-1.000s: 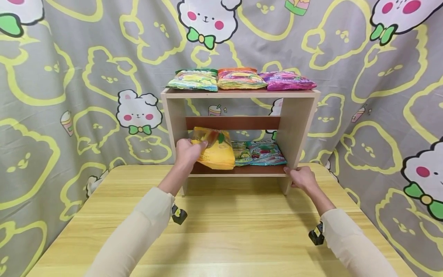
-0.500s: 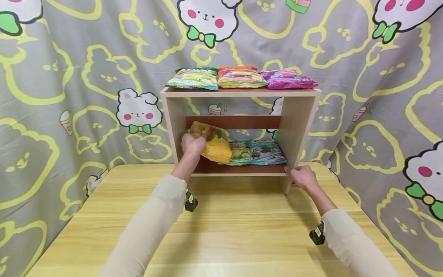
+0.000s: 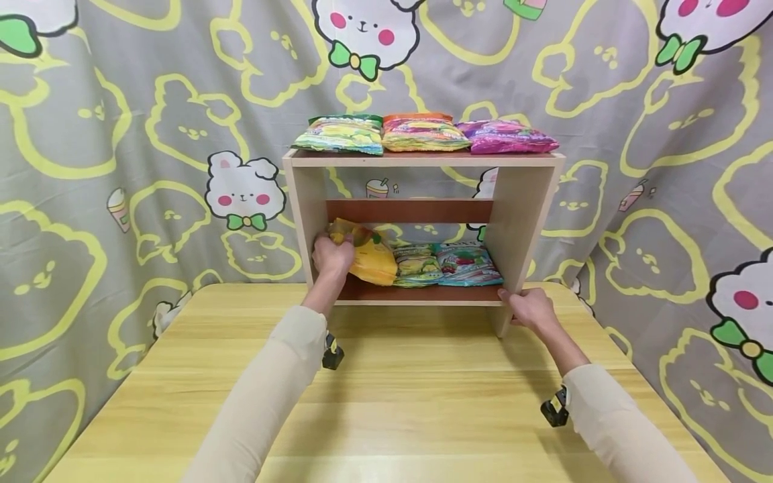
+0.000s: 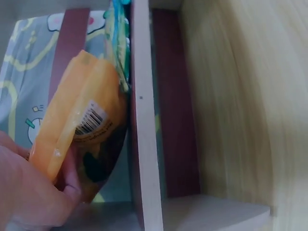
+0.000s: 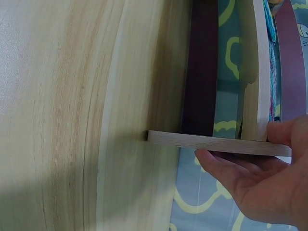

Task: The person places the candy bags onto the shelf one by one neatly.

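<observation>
My left hand [image 3: 334, 256] pinches the edge of a yellow-orange snack bag [image 3: 373, 260] inside the left end of the small shelf [image 3: 423, 162]. In the left wrist view the bag [image 4: 98, 103] stands tilted, its barcode showing, with its lower side at the shelf board [image 4: 147, 125]. Beside it on that board lie a green-yellow bag [image 3: 417, 266] and a teal bag [image 3: 464, 263]. My right hand [image 3: 530, 308] grips the lower right side panel of the shelf, thumb on the front edge; in the right wrist view its fingers [image 5: 226, 171] lie along the panel's outer face.
On the shelf's top board sit a green-topped bag [image 3: 341, 134], an orange bag [image 3: 424, 132] and a purple bag [image 3: 508, 137]. The shelf stands on a wooden table [image 3: 386, 402]. A patterned grey curtain [image 3: 139, 121] hangs close behind and along both sides.
My left hand has carried the yellow-orange bag deeper into the shelf and a little left, then lowered it toward the board. My right hand stays on the side panel.
</observation>
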